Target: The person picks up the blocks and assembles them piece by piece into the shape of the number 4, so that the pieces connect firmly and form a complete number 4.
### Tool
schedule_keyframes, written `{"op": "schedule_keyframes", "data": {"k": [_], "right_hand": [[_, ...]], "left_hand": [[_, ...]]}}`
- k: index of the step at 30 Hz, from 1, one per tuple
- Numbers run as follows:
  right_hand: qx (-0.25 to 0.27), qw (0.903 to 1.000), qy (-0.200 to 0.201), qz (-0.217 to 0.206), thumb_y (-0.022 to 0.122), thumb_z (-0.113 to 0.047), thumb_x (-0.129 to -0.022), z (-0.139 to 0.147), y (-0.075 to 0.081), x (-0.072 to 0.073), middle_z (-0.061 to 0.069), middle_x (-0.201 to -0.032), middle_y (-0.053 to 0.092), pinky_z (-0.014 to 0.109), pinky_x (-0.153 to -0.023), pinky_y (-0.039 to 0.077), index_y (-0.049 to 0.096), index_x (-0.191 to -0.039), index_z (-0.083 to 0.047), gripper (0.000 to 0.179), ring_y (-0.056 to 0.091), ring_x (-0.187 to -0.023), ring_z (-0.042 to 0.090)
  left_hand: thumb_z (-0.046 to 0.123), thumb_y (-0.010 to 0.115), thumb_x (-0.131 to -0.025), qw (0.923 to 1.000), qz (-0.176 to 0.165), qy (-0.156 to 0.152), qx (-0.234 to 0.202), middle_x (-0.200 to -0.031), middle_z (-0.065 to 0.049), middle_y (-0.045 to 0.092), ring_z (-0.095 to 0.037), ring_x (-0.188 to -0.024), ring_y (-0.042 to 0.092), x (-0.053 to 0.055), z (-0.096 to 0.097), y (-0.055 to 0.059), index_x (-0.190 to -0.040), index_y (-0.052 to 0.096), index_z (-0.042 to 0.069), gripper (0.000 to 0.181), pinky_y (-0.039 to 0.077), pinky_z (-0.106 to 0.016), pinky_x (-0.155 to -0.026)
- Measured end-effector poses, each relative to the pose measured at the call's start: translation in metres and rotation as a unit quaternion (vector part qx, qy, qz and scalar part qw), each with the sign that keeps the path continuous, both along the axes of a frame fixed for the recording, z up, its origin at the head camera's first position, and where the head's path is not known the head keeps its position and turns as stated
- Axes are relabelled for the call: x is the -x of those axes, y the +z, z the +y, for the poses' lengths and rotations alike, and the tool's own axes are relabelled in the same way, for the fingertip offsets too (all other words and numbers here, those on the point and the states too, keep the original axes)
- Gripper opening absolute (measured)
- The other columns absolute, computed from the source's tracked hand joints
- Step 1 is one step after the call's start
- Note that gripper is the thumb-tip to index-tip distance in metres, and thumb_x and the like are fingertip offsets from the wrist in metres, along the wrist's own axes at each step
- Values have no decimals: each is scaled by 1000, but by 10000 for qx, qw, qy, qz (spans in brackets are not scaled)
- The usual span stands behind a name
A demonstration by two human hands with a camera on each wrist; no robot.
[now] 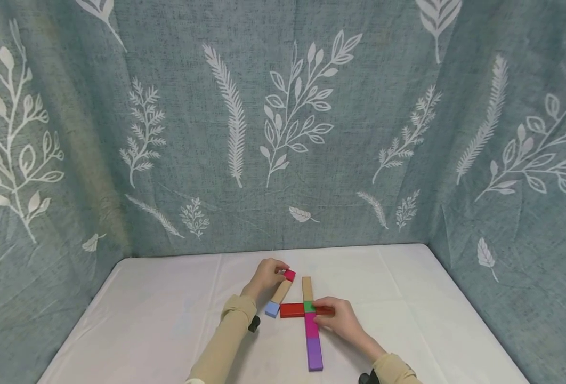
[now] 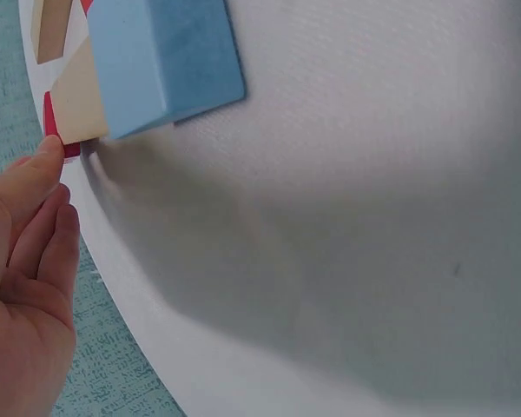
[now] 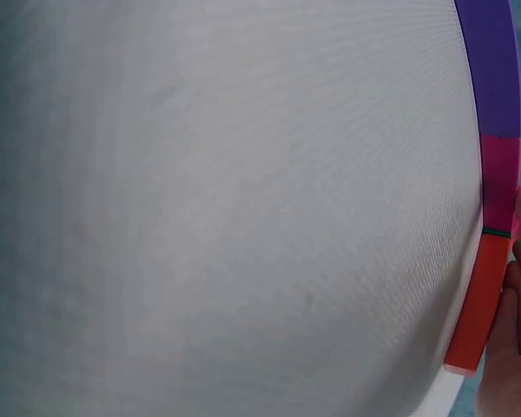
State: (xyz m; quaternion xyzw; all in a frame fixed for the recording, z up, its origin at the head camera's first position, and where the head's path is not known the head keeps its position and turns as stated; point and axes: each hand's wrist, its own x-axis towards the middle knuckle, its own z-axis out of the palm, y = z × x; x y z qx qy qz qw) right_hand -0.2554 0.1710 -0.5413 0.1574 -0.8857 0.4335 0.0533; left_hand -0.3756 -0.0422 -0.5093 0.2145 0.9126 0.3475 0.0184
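Observation:
My left hand (image 1: 265, 274) pinches a small red block (image 1: 290, 275) at the far end of a slanted row. Below it in that row come a beige block (image 1: 281, 292) and a light blue block (image 1: 272, 309). My right hand (image 1: 341, 319) has its fingertips at the right edges of a green block (image 1: 309, 306) and a magenta block (image 1: 311, 325). An orange-red block (image 3: 479, 304) lies beside those fingers, partly covered by them in the head view. Left of the green one is a red block (image 1: 292, 310).
A second beige block (image 1: 307, 288) extends the upright row beyond the green one, and a purple block (image 1: 314, 354) forms its near end. White cloth (image 1: 158, 314) covers the table. Behind and at both sides hangs a leaf-patterned curtain (image 1: 244, 224).

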Motion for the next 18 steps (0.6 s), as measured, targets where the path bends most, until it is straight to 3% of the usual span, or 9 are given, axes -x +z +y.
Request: {"op": "schedule_keyframes", "data": {"k": [18], "right_hand": [[27,10000,-23,26,77,-12,-78,-1,-1,2,7,-107,71,33,-89,54,71,-109,-7,32,64,-103,26]], "left_hand": [[-5,64,-85,9999,-20,-105,75,-110,-15,69,-30,-104,63,-1,0,-3,-108,70,-1,24,53,-41,-90]]}}
